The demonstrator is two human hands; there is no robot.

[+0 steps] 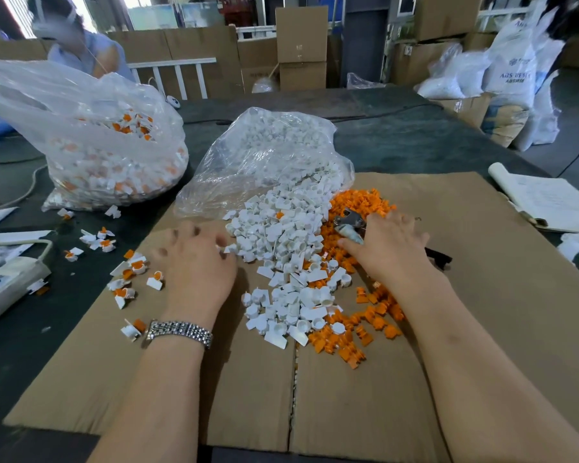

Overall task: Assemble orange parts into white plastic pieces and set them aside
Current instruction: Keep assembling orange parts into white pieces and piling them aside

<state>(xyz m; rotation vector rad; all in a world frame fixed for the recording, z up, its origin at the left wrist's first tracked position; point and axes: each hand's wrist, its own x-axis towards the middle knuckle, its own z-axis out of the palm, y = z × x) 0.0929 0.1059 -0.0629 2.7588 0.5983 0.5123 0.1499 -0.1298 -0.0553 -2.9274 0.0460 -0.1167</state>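
A heap of white plastic pieces (281, 262) spills from a clear bag (264, 155) onto the cardboard sheet (482, 295). Orange parts (358, 335) lie along its right side. My left hand (194, 262), palm down with fingers loosely spread, touches the heap's left edge. My right hand (390, 245) rests with spread fingers on the orange parts, its thumb wrapped in tape. A metal tool (348, 219) shows just beyond that thumb, and a black handle (438, 257) sticks out to the right of the hand. Several assembled white-and-orange pieces (131, 272) lie scattered to the left.
A big clear bag of assembled pieces (114, 152) stands at the left on the dark table (415, 142). A white power strip (7, 282) and cable lie at the left edge, papers (545, 198) at the right. Another person (81, 45) sits across the table, with boxes and sacks behind.
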